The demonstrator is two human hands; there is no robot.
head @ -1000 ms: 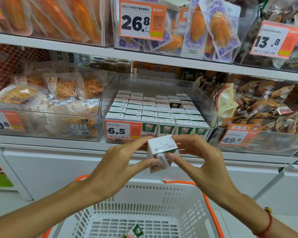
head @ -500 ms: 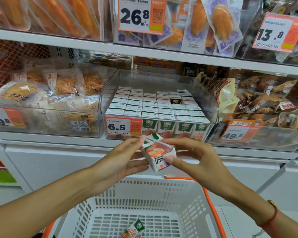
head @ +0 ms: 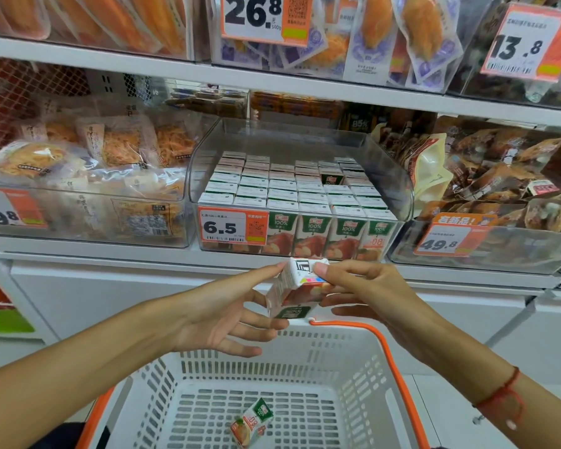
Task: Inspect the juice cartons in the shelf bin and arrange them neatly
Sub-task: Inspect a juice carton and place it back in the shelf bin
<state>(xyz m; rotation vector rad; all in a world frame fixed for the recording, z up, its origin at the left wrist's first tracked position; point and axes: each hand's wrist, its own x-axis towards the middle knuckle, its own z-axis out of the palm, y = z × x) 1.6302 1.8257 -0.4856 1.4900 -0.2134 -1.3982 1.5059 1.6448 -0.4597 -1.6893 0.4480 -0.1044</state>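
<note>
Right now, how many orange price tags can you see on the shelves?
5: 26.8 and 13.8 on the upper shelf; 59.8, 6.5 and 49.8 on the lower bins. Others may be out of view.

Both hands hold a juice carton point(head: 293, 291) tilted above a white basket point(head: 353, 361), before the shelf bin point(head: 399, 189).

The carton point(head: 293, 290) between the hands is white, with a black barcode, a small strip of coloured squares, a red fruit picture and a dark green end. The cartons point(head: 314, 234) in the clear bin point(head: 399, 189) have white tops, green bands and red apples. The price tag point(head: 232, 226) is orange and white with black numbers. The basket point(head: 353, 361) is white with an orange handle point(head: 392, 361). The bracelet point(head: 502, 392) is red.
</note>
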